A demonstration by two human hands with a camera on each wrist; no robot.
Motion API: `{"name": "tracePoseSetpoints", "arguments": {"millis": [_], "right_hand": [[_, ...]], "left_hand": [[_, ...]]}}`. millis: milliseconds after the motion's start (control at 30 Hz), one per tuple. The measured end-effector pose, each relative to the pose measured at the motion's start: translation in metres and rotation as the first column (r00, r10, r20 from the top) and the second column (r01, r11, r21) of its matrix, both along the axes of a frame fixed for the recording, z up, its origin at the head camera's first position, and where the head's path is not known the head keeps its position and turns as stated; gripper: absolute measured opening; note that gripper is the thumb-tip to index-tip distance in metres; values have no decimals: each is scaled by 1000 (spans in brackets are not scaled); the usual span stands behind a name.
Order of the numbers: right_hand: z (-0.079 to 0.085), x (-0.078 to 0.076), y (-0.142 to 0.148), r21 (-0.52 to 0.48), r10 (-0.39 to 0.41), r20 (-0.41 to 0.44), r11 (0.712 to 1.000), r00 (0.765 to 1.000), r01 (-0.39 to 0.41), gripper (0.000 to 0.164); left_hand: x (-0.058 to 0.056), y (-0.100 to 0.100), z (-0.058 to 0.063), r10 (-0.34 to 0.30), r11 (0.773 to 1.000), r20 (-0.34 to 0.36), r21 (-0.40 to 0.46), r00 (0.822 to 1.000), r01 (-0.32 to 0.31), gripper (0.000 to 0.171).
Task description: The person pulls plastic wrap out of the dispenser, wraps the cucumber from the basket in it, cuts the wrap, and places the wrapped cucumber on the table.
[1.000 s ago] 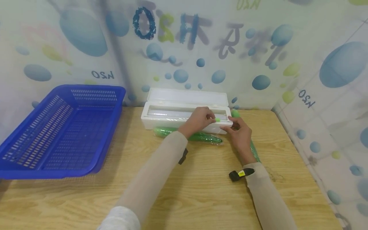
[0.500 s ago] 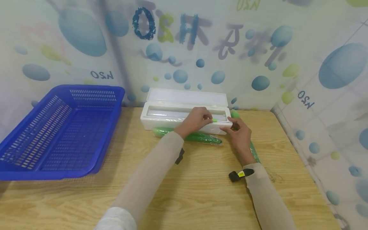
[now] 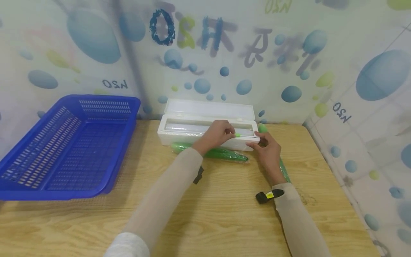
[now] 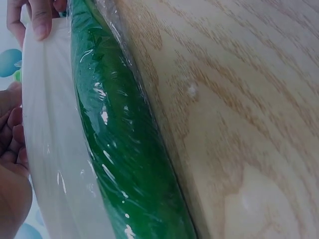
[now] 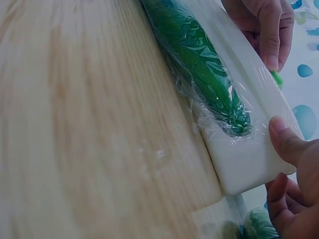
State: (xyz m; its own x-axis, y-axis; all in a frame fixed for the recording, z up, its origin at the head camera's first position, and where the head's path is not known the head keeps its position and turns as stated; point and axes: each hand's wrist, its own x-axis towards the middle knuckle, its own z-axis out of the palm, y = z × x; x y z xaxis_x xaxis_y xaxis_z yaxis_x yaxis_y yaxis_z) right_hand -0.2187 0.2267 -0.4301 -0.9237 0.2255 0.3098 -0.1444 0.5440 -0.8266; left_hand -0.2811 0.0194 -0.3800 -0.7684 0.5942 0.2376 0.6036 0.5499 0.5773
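Observation:
A long white cling film dispenser [image 3: 167, 137] stands against the wall, its lid [image 3: 210, 108] tipped back. With thumb and fingertips my left hand [image 3: 218, 132] pinches the small green slide cutter [image 3: 237, 135] on its front edge. My right hand [image 3: 269, 151] grips the dispenser's right end, thumb on the front in the right wrist view. Clear film comes over the front and covers a green cucumber [image 5: 199, 64] lying along the dispenser's base. Behind my right hand lies a second green cucumber [image 3: 262, 127], partly hidden by the hand and wrist.
A blue perforated plastic basket [image 3: 107, 178] sits on the left of the wooden table [image 3: 231, 214]. Patterned walls [image 3: 199, 64] close off the back and right side. A small black camera [image 3: 262, 197] is strapped to my right wrist.
My left hand has slid the green cutter a short way left along the dispenser's front edge. My right hand keeps its grip on the right end, and the cucumbers stay put.

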Motion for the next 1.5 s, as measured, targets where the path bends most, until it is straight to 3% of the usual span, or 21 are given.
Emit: {"name": "tracePoseSetpoints", "arguments": {"millis": [267,1000,1500], "right_hand": [[-3,6,3,-4,-16,14,1000,1000,17,50],[-2,1,2,40,-1,-9,999,1000,1,47],[1,0,0,13,10,-8,1000,1000,-10,49]], "left_hand": [[2,-3,-2,-8,1000,23,-15,1000,8,14],[-1,-35,-3,1,1000,16,19,1000,-1,13],[1,-51,-2,43,998,40,41,998,-45,11]]}}
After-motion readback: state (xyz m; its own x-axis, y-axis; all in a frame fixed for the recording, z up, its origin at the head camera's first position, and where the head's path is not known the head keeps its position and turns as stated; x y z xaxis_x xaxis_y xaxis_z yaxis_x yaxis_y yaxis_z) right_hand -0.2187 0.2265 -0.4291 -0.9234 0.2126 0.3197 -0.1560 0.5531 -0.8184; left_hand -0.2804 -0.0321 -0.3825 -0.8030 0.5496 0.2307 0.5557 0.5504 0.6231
